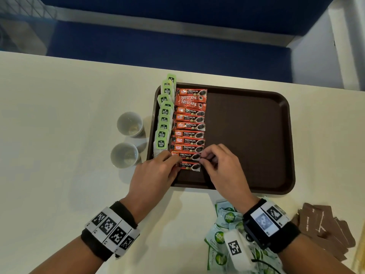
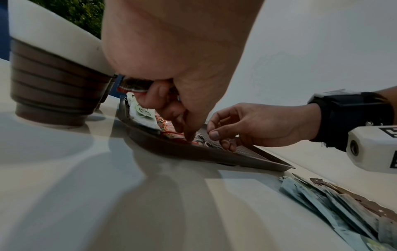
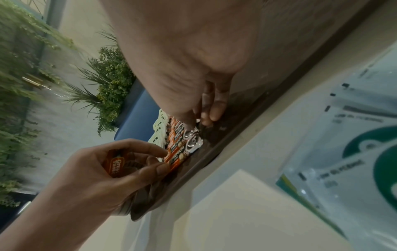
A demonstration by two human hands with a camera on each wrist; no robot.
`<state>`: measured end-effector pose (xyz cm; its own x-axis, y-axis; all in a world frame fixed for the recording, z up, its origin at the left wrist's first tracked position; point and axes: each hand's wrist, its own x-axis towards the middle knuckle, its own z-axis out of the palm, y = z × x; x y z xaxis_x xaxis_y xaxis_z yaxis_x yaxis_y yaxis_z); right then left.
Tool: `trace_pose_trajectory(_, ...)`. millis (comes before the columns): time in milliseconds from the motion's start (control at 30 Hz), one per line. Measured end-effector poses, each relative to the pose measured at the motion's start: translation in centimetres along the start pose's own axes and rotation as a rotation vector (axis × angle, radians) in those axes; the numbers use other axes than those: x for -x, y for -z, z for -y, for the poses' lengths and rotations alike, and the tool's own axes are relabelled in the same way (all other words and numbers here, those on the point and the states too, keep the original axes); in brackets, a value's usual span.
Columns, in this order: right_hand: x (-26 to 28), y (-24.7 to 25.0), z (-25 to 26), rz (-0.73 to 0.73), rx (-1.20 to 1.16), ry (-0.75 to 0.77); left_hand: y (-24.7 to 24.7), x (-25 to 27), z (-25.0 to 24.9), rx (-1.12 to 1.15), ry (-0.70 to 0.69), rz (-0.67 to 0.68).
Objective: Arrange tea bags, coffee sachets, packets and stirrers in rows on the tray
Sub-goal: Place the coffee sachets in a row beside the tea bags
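A brown tray (image 1: 246, 135) lies on the white table. Along its left edge runs a column of green tea bags (image 1: 165, 119), and beside it a column of red coffee sachets (image 1: 190, 125). My left hand (image 1: 175, 161) presses a fingertip on the left ends of the two nearest sachets (image 1: 189, 166). It also keeps spare coffee sachets (image 3: 116, 163) curled in its palm. My right hand (image 1: 204, 158) pinches the right end of the second-nearest sachet (image 1: 186, 155). In the left wrist view the right hand (image 2: 214, 135) has its thumb and forefinger close together over the tray.
Two paper cups (image 1: 129, 124) (image 1: 124, 155) stand left of the tray. A heap of green-and-white packets (image 1: 223, 230) lies under my right wrist, with brown packets (image 1: 324, 224) to its right. The table's far edge runs just behind the tray.
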<state>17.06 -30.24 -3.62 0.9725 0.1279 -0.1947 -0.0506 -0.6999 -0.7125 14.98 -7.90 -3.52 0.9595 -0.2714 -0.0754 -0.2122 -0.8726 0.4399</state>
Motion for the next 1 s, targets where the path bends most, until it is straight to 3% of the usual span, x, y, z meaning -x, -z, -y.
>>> trace_pose_trajectory(233, -0.9, -0.3, 0.4, -0.073, -0.004, -0.102, -0.1, -0.4, -0.3, -0.037, 0.001, 0.027)
trace_pose_trajectory(500, -1.2, 0.0, 0.2, -0.037, 0.003, -0.112, 0.1, -0.7, -0.4, -0.031, 0.001, 0.05)
trace_pose_trajectory(667, -0.6, 0.8, 1.3, -0.077, -0.138, -0.086, 0.7, -0.7, -0.9, 0.188, 0.061, 0.041)
trace_pose_trajectory(733, 0.1, 1.2, 2.4, -0.014, -0.291, -0.096, 1.0, -0.5, -1.3, 0.429, 0.146, 0.02)
trace_pose_trajectory(833, 0.9, 1.2, 4.0, 0.248, -0.508, -0.183, 2.0, -0.3, -2.7, 0.738, 0.207, -0.022)
trace_pose_trajectory(933, 1.2, 1.1, 4.7, 0.492, -0.672, -0.235, 2.6, -0.3, -3.6, 0.741, 0.204, -0.057)
trace_pose_trajectory(1000, 1.1, 1.3, 4.8, 0.503, -0.758, -0.283, 3.0, -0.6, -3.9, 0.765, 0.22, -0.052)
